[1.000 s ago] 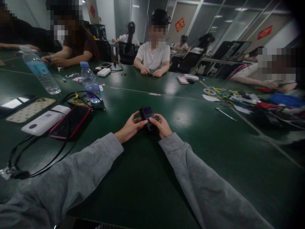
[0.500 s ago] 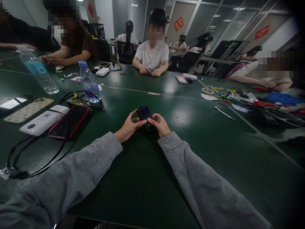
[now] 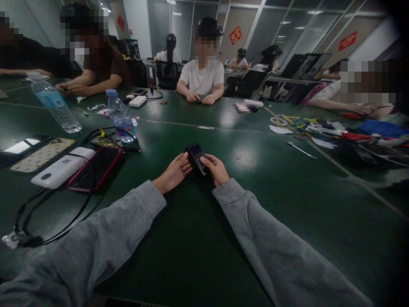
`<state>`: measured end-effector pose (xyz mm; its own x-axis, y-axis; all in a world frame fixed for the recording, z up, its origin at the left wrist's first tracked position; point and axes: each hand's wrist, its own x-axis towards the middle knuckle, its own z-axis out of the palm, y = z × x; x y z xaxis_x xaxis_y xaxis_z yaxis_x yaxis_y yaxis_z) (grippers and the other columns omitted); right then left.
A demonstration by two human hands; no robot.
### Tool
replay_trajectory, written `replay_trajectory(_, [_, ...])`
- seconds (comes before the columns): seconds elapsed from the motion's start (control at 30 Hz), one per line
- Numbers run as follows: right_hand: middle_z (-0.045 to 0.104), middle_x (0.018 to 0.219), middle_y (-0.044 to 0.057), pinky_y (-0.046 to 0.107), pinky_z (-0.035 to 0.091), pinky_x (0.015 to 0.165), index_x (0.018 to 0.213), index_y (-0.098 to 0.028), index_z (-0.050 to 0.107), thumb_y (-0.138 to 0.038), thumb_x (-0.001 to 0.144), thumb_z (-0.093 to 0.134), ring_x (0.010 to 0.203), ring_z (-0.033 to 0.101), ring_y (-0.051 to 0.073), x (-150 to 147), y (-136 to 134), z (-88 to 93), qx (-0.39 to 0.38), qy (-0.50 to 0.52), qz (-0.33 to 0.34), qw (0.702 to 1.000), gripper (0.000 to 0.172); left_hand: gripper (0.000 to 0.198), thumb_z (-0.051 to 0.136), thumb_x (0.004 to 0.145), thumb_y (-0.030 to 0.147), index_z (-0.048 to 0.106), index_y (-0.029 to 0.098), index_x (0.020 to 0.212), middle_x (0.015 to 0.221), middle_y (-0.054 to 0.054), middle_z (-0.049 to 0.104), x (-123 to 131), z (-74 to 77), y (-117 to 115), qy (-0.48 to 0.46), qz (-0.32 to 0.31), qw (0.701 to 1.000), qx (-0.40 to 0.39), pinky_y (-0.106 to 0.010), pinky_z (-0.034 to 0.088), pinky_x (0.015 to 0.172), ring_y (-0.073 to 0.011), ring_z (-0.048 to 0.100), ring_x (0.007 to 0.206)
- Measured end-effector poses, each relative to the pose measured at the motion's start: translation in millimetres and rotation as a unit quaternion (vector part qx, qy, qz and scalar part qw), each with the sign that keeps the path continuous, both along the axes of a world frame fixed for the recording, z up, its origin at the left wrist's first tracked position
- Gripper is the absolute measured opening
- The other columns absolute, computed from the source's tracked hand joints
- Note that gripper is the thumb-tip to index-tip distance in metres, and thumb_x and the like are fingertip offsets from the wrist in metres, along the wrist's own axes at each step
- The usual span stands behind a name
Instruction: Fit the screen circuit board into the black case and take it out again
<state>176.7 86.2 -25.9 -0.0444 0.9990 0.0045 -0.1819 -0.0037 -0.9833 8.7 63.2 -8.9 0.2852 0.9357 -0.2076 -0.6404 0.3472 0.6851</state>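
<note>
A small black handheld device [image 3: 195, 154] with a little lit screen sits between my two hands, just above the green table [image 3: 198, 238]. My left hand [image 3: 174, 172] curls its fingers round the device's left side. My right hand [image 3: 216, 169] grips the right side, thumb resting on the front below the screen. Grey sleeves cover both my forearms.
At my left lie a red-edged phone [image 3: 96, 168], a white power bank [image 3: 62, 167], more phones, black cables [image 3: 47, 230] and two water bottles [image 3: 119, 115]. Colourful wires and parts [image 3: 322, 130] and a metal tool [image 3: 302, 150] lie at the right. Other people sit round the table.
The device has tilted a little to the left in my hands, and my left fingers sit lower on its side. My view has shifted slightly downward.
</note>
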Motion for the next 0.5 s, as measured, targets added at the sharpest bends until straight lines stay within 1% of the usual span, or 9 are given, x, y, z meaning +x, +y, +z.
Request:
replay_trajectory(0.03, [0.071, 0.086, 0.003, 0.035, 0.053, 0.078, 0.095, -0.02, 0.065, -0.052, 0.056, 0.084, 0.08, 0.067, 0.019, 0.1, 0.4, -0.6, 0.003, -0.007, -0.002, 1.0, 0.054, 0.044, 0.066, 0.087, 0.042, 0.055, 0.019, 0.122, 0.103, -0.008, 0.068, -1.5, 1.8, 0.8, -0.015, -0.025, 0.999, -0.016, -0.031, 0.046, 0.092, -0.0163, 0.065, 0.094])
replay_trajectory(0.07, [0.071, 0.087, 0.003, 0.035, 0.053, 0.079, 0.095, -0.02, 0.066, -0.053, 0.057, 0.083, 0.081, 0.067, 0.019, 0.3, 0.6, -1.1, 0.006, -0.014, -0.001, 1.0, 0.053, 0.043, 0.06, 0.089, 0.05, 0.058, 0.019, 0.118, 0.101, -0.009, 0.068, -3.0, 3.6, 1.3, -0.027, -0.04, 0.998, -0.029, -0.031, 0.046, 0.09, -0.0172, 0.065, 0.092])
replay_trajectory(0.13, [0.072, 0.088, 0.004, 0.037, 0.053, 0.082, 0.095, -0.02, 0.066, -0.054, 0.058, 0.082, 0.084, 0.067, 0.02, 0.9, 0.4, -1.6, 0.014, -0.032, 0.013, 0.999, 0.053, 0.044, 0.054, 0.09, 0.056, 0.061, 0.018, 0.111, 0.093, -0.008, 0.069, -5.7, 6.5, 1.7, -0.037, -0.057, 0.996, -0.051, -0.032, 0.047, 0.086, -0.0181, 0.066, 0.088])
replay_trajectory(0.23, [0.072, 0.093, 0.005, 0.04, 0.051, 0.088, 0.096, -0.021, 0.066, -0.054, 0.06, 0.081, 0.09, 0.067, 0.021, 1.5, -0.5, -1.9, 0.028, -0.066, 0.06, 0.996, 0.051, 0.04, 0.052, 0.092, 0.053, 0.065, 0.017, 0.104, 0.084, -0.006, 0.069, -8.1, 8.5, 1.3, -0.04, -0.048, 0.995, -0.082, -0.033, 0.048, 0.08, -0.0176, 0.066, 0.08])
replay_trajectory(0.33, [0.071, 0.099, 0.006, 0.042, 0.05, 0.093, 0.1, -0.021, 0.064, -0.055, 0.063, 0.079, 0.096, 0.067, 0.023, 0.7, -0.7, -2.8, 0.048, -0.101, 0.09, 0.99, 0.052, 0.034, 0.051, 0.095, 0.046, 0.066, 0.017, 0.101, 0.082, -0.005, 0.069, -9.2, 8.2, 1.5, -0.055, -0.031, 0.993, -0.104, -0.033, 0.049, 0.077, -0.0171, 0.066, 0.078])
replay_trajectory(0.4, [0.071, 0.1, 0.007, 0.043, 0.05, 0.093, 0.102, -0.021, 0.064, -0.059, 0.068, 0.073, 0.098, 0.066, 0.024, -0.6, -1.4, -3.5, 0.069, -0.141, 0.082, 0.984, 0.052, 0.03, 0.05, 0.096, 0.042, 0.066, 0.016, 0.095, 0.08, -0.005, 0.069, -9.8, 7.3, 2.1, -0.066, -0.023, 0.991, -0.11, -0.033, 0.05, 0.075, -0.0172, 0.066, 0.077])
replay_trajectory(0.5, [0.07, 0.101, 0.008, 0.046, 0.048, 0.095, 0.101, -0.022, 0.066, -0.061, 0.078, 0.063, 0.1, 0.064, 0.025, -2.4, -5.3, -2.9, 0.128, -0.235, 0.035, 0.963, 0.046, 0.028, 0.046, 0.098, 0.038, 0.064, 0.016, 0.09, 0.081, -0.005, 0.069, -10.3, 6.1, 2.9, -0.074, -0.018, 0.991, -0.106, -0.033, 0.051, 0.072, -0.0179, 0.066, 0.077])
